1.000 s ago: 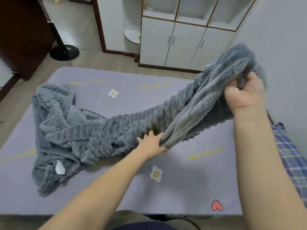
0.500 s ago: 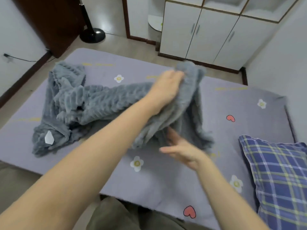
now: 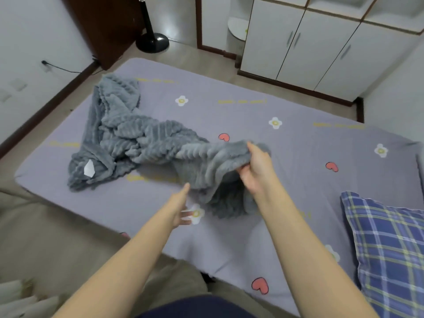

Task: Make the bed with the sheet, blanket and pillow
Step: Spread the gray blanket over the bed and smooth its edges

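A grey ribbed fleece blanket [image 3: 142, 138] lies crumpled on the lilac sheet [image 3: 298, 157], running from the bed's far left toward the middle. My right hand [image 3: 254, 171] grips the blanket's near end and holds it a little above the sheet, thumb on top and fingers underneath. My left hand [image 3: 181, 205] hovers just left of that raised end with straight fingers, slightly blurred and holding nothing. A blue plaid pillow [image 3: 390, 253] rests on the sheet at the right edge.
White cabinets [image 3: 316, 47] stand past the far side of the bed. A black fan base [image 3: 152, 42] and a dark wooden panel [image 3: 103, 26] are at the back left. A cable runs from a wall socket [image 3: 44, 63]. Floor borders the bed's left.
My left hand has let go of the blanket and dropped lower, now open. My right hand, open before, has taken hold of the blanket's end. The view has shifted right.
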`<state>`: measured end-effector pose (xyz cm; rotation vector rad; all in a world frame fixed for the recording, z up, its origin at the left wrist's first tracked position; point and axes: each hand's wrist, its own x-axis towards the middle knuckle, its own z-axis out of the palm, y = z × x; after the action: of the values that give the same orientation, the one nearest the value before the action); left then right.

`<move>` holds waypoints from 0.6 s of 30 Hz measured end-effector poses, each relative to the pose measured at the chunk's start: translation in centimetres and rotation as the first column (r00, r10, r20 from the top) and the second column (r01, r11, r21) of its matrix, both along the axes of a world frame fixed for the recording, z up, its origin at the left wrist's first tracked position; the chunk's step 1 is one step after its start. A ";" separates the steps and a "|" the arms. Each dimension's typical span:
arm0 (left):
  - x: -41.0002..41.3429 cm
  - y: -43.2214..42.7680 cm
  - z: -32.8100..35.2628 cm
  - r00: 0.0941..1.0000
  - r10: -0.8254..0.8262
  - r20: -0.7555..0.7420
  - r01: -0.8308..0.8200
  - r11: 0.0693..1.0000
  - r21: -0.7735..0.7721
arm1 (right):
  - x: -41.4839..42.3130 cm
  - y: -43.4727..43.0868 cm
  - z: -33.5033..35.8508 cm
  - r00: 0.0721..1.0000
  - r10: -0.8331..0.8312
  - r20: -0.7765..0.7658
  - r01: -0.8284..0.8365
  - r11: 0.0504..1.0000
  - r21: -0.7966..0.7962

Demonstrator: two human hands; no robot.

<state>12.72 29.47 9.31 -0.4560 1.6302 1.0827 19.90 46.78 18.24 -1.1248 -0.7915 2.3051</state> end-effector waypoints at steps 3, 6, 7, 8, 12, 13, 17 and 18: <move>-0.7 1.6 -0.2 0.831 0.213 0.514 -0.396 0.876 0.276 | -0.7 -0.9 4.8 0.992 0.014 -0.129 -0.011 1.000 0.022; -3.5 2.8 0.7 0.561 0.480 0.675 -0.801 0.520 0.296 | 0.0 0.2 9.4 0.938 -0.019 -0.345 -0.053 0.979 -0.198; -4.5 3.0 1.3 0.595 0.507 0.624 -0.790 0.513 0.337 | 0.4 0.9 10.6 0.915 -0.058 -0.400 -0.047 0.968 -0.248; -5.3 3.1 2.1 0.658 0.502 0.562 -0.748 0.528 0.403 | 0.8 1.4 11.7 0.904 -0.104 -0.414 0.002 0.971 -0.240; -5.8 3.5 4.0 0.945 0.296 0.141 -0.325 0.792 0.516 | 1.3 1.2 13.9 0.871 -0.168 -0.461 0.080 0.976 -0.204; -5.1 3.4 4.1 0.980 0.196 -0.010 -0.166 0.855 0.491 | 0.8 0.5 14.0 0.824 -0.125 -0.552 -0.001 0.975 -0.221; -1.0 3.6 2.1 0.731 -0.470 -0.495 0.571 0.819 0.066 | -1.9 -2.4 15.0 0.897 -0.019 -0.443 -0.082 0.975 -0.207; -0.4 3.7 1.9 0.663 -0.501 -0.556 0.578 0.815 -0.044 | -2.3 -3.1 15.1 0.910 0.012 -0.415 -0.093 0.980 -0.176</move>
<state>12.34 33.20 11.19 0.4823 1.9870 0.8818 17.58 43.64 33.33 -0.6495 -0.4479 2.5823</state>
